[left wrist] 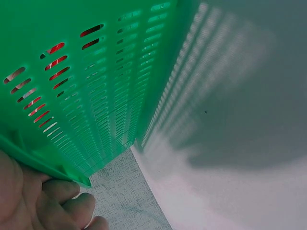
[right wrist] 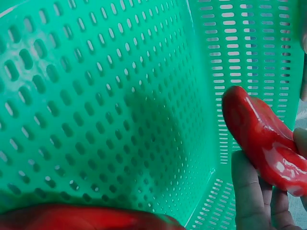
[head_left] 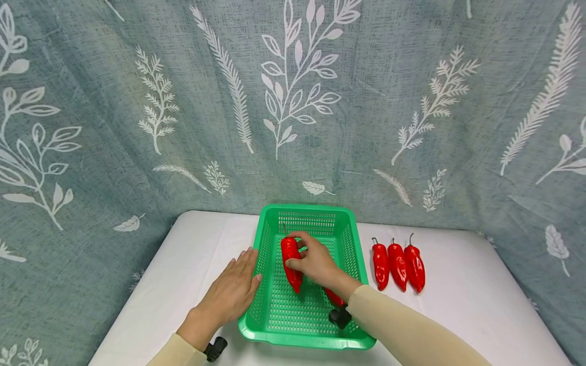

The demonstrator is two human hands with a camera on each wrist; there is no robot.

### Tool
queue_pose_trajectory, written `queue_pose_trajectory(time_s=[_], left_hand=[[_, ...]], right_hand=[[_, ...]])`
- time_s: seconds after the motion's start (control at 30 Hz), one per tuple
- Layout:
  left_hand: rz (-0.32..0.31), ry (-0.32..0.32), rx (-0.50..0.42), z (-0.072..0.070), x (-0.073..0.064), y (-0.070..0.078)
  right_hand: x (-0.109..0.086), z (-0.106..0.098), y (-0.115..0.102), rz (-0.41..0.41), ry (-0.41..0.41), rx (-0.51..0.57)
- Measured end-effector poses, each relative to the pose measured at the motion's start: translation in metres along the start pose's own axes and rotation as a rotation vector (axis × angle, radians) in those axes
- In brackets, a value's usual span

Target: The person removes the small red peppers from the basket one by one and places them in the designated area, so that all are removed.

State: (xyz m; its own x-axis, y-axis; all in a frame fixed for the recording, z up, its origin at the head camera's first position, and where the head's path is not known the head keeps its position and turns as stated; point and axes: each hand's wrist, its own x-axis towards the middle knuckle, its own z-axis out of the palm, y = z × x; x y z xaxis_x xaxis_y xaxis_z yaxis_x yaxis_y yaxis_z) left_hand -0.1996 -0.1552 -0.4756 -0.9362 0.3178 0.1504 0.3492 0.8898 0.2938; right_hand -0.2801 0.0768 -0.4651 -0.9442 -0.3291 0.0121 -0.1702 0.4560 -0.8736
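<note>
A red pepper [head_left: 289,254] is held by my right hand [head_left: 318,262] inside the green basket [head_left: 311,341], thumb on one side and fingers on the other. In the right wrist view this pepper [right wrist: 261,139] hangs above the perforated basket floor, its shadow falling below. A second red pepper [head_left: 335,297] lies in the basket along its right side, partly hidden by my right forearm. My left hand [head_left: 233,287] rests with straight fingers against the basket's left rim, and the left wrist view shows its fingers [left wrist: 62,203] at the outer edge.
Three red peppers [head_left: 397,265] lie side by side on the white table [head_left: 462,284], right of the basket, stems pointing away. A grey-green curtain [head_left: 348,152] with white leaf prints hangs right behind the table's back edge.
</note>
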Motion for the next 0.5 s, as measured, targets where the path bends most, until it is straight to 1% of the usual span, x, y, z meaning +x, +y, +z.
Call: queue_pose_trajectory(time_s=[0.23,0.5], left_hand=[[0.002,-0.002,0.000,0.0006,0.0000,0.0006],[-0.003,-0.003,-0.008,0.0003,-0.0001,0.0008]], right_hand=[[-0.0022,-0.0036,0.0011,0.008,0.044,-0.010],[-0.0043,-0.0099,-0.0016,0.003,0.063,-0.038]])
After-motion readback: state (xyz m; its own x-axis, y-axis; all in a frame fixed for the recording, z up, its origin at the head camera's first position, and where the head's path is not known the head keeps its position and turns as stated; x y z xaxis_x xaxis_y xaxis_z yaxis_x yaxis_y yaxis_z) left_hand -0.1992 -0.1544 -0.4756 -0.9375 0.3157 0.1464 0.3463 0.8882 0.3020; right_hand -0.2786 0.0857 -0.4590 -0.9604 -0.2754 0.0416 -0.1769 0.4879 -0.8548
